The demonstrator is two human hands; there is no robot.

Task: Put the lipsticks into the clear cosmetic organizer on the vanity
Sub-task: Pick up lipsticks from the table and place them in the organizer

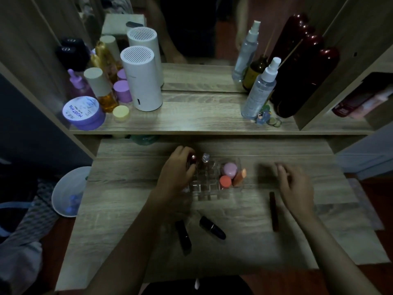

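The clear cosmetic organizer [209, 189] stands mid-table on the vanity. My left hand [177, 167] grips a dark red lipstick [193, 160] at the organizer's far-left corner. Beside it a clear-capped tube [205, 157] stands in a slot. The organizer's right part holds a pink sponge [230, 169], a coral sponge [225, 181] and an orange tube [239, 177]. My right hand [295, 184], blurred, hovers to the organizer's right with fingers apart and nothing in it. Two dark lipsticks [183, 236] [212, 227] lie in front, and a slim dark tube [274, 211] lies under my right wrist.
The raised shelf behind carries a white cylinder device [141, 79], a purple jar [84, 113], amber bottles [104, 90], spray bottles [259, 90] and a dark red bottle [302, 81]. A mirror rises at the back. A white bin [68, 192] stands on the floor at left.
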